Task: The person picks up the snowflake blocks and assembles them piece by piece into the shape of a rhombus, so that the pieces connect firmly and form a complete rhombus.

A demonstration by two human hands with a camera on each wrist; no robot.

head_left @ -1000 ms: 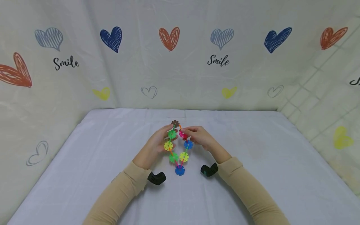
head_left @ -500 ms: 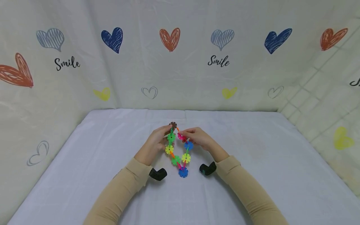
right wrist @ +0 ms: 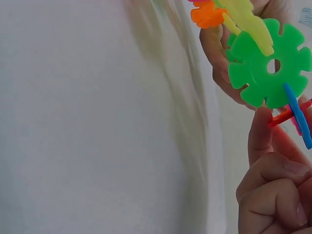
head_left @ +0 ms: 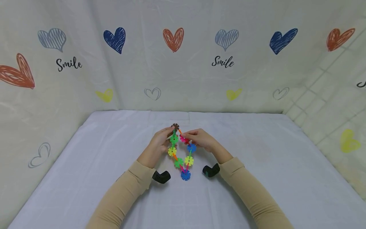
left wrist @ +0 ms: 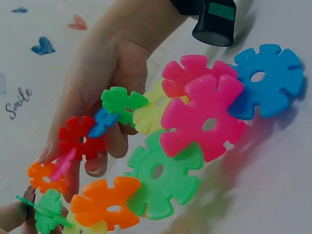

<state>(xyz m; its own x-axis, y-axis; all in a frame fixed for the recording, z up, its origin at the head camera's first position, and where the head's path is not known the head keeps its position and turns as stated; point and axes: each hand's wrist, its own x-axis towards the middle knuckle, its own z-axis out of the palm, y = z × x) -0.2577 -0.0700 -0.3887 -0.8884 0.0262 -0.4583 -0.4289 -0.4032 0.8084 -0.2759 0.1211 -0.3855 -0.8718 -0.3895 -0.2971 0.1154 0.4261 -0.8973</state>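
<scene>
A looped chain of notched plastic snowflake discs [head_left: 179,163] hangs upright between my hands. Its discs are green, yellow, blue, pink, red and orange, with a brown disc [head_left: 175,127] at the top. My left hand [head_left: 154,147] pinches the brown disc between thumb and fingers, other fingers behind the loop's left side. My right hand [head_left: 203,140] pinches the chain by a pink-red disc [head_left: 184,139] at upper right. In the left wrist view, an orange disc [left wrist: 47,177] joins that side close to the brown one. A blue disc [head_left: 185,175] forms the bottom.
A white cloth covers the table [head_left: 271,178]. Black wrist devices [head_left: 161,177] stick out beside both sleeves, below the hands. Behind stands a white curtain [head_left: 194,79] printed with hearts and "Smile".
The loop's top and the left hand have shifted slightly left and the bottom blue disc slightly right. The right hand keeps its pinch, a little lower on the loop; little differs in the last half second.
</scene>
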